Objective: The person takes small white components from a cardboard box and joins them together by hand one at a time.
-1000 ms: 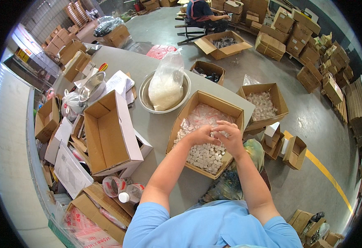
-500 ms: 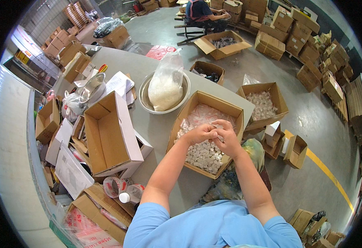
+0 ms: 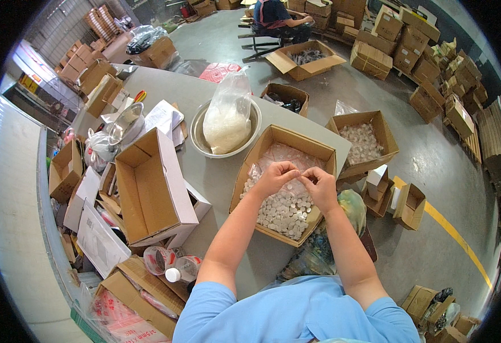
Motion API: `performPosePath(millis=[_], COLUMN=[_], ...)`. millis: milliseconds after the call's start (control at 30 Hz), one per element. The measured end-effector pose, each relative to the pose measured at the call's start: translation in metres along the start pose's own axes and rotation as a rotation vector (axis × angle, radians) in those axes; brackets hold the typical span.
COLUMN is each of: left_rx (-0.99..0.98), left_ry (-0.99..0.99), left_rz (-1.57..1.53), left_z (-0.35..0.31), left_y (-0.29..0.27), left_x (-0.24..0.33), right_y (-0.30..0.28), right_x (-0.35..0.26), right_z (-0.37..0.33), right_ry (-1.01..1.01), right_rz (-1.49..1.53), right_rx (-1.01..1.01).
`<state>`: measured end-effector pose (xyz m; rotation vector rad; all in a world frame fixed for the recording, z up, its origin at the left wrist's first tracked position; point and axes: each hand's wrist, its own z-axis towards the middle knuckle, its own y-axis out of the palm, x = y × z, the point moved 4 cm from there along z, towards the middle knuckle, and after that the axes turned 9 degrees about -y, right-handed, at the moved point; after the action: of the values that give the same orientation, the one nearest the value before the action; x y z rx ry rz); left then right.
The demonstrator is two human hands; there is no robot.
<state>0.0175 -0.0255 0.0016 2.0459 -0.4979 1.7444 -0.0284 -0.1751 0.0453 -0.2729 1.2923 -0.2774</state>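
Over an open cardboard box (image 3: 245,157) at the table's corner, both my hands are raised close together. My left hand (image 3: 277,178) is closed in a pinch, thumb against fingertips. Just beside it my right hand (image 3: 319,186) pinches too, its fingertips nearly meeting the left ones. Whatever they hold is too small to make out. Below them in the box lies a heap of small round white pieces (image 3: 283,218). Clear plastic bags with red print (image 3: 287,154) fill the box's far part.
A metal bowl (image 3: 198,137) with a bag of white material (image 3: 227,134) stands beyond the box. Left of it is a larger empty carton (image 3: 147,188). A carton of bagged pieces (image 3: 360,140) stands off the table's right edge. A person (image 3: 273,17) sits far off.
My hands were overlapping, the fingers tangled together. Now they have drawn slightly apart, with only the fingertips near each other. The right hand has turned and moved a little right.
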Motion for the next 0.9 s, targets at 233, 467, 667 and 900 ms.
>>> performPosePath(millis=[233,467,667,900], left_rx=[0.050,0.140,0.496,0.551], left_ry=[0.008,0.054,0.275,0.173], left_rz=[0.164,0.181,0.917,1.015], left_z=[-0.003,0.002,0.000,0.014], left_y=[0.005,0.002,-0.002,-0.012], left_x=[0.003,-0.002,-0.009,-0.048], right_y=[0.001,-0.015,-0.113,-0.083], right_x=[0.006,0.007,0.050,0.013], right_z=[0.002,0.011,0.054,0.043], right_ry=[0.000,-0.094,0.021,-0.018], right_rz=[-0.056,-0.113,0.014,-0.181], right_rx=[-0.042,0.007,0.556,0.142])
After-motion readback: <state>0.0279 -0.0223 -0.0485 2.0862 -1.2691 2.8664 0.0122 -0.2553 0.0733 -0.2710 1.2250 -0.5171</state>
